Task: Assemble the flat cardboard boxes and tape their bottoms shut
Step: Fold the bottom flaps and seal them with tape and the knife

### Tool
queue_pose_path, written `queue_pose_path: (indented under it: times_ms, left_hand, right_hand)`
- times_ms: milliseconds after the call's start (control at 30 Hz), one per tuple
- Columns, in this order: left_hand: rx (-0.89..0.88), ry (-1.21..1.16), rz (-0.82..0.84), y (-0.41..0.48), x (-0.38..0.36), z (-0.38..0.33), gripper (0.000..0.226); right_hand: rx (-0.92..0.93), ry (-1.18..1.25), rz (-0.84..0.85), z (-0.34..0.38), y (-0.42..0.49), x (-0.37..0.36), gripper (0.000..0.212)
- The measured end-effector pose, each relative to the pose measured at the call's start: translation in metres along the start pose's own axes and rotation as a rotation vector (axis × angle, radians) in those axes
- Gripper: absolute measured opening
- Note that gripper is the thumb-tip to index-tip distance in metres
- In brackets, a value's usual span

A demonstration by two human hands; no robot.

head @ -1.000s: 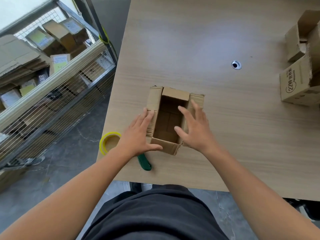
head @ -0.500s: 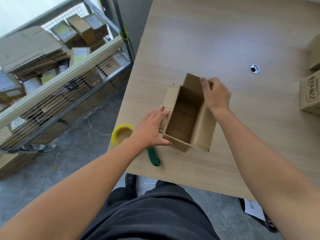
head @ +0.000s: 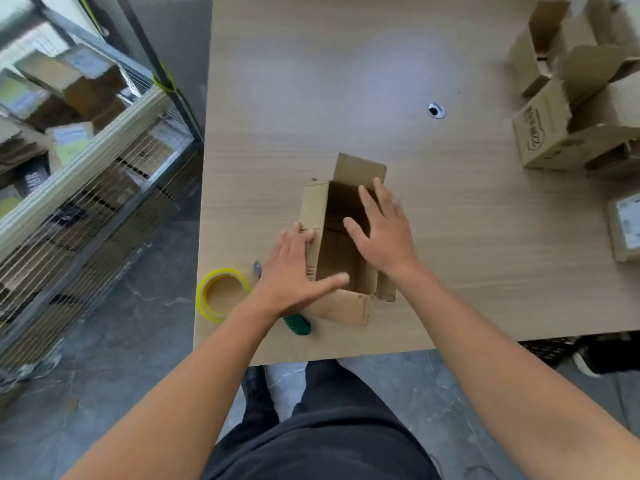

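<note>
1. The cardboard box [head: 341, 258] stands open side up near the front edge of the desk [head: 346, 81], towards its left corner. I keep it that close so both of my arms reach it without stretching.
2. My left hand [head: 294, 271] lies flat against the box's left wall, fingers spread and straight, thumb stretched across the near edge of the opening. It is not closed around anything; I judge it is only bracing the box so it does not slide.
3. My right hand [head: 381, 230] hovers over the opening with fingers apart and slightly bent, gripping nothing. Its fingertips sit at or just over the right wall; I cannot tell whether they press on it.
4. The far flap [head: 360, 169] stands up and the near flap [head: 343, 306] is folded outward towards me, so the inside is open to view. The floor of the box looks closed by folded flaps, though I cannot see any tape on it from here.
5. The yellow tape roll [head: 221, 294] lies at the front left corner of the desk, just beside my left wrist, and the green-handled cutter [head: 298, 323] lies partly under that wrist. Both are within easy reach for sealing.
6. Other boxes [head: 575, 109] with open flaps are grouped at the right edge, well apart from my work.
</note>
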State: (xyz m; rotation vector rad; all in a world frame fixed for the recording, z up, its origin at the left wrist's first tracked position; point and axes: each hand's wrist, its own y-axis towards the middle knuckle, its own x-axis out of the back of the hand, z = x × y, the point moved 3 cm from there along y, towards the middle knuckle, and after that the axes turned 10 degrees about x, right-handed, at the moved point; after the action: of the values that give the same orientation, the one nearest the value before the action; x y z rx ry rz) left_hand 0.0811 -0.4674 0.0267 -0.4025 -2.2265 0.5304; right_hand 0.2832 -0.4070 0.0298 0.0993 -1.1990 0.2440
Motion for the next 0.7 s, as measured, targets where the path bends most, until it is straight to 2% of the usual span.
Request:
queue_pose_path:
  times_ms: [133, 200, 333, 433, 567, 633, 700]
  left_hand:
    - [0.049, -0.004, -0.16, 0.014, 0.0, -0.019, 0.078]
    - [0.057, -0.061, -0.087, 0.024, -0.004, -0.022, 0.077]
    - [0.06, -0.251, 0.111, 0.024, -0.023, -0.018, 0.083]
    - [0.07, -0.4, 0.098, 0.019, -0.028, -0.015, 0.083]
    - [0.123, -0.632, 0.084, 0.016, -0.02, -0.005, 0.081]
    - [0.151, -0.665, 0.023, 0.015, -0.014, 0.006, 0.088]
    - [0.208, -0.633, 0.055, 0.015, -0.009, 0.012, 0.084]
  right_hand:
    - [-0.076, 0.065, -0.046, -0.002, 0.022, 0.004, 0.065]
    - [-0.083, 0.157, -0.045, -0.008, 0.03, 0.001, 0.063]
    - [0.013, 0.415, -0.094, -0.016, 0.024, -0.006, 0.056]
    - [0.007, 0.491, -0.113, -0.017, 0.017, -0.008, 0.059]
    - [-0.168, 0.483, -0.344, -0.02, -0.016, 0.007, 0.063]
    - [-0.287, 0.575, -0.272, -0.021, -0.047, 0.006, 0.068]
    - [-0.361, 0.694, -0.05, -0.014, -0.078, -0.004, 0.081]
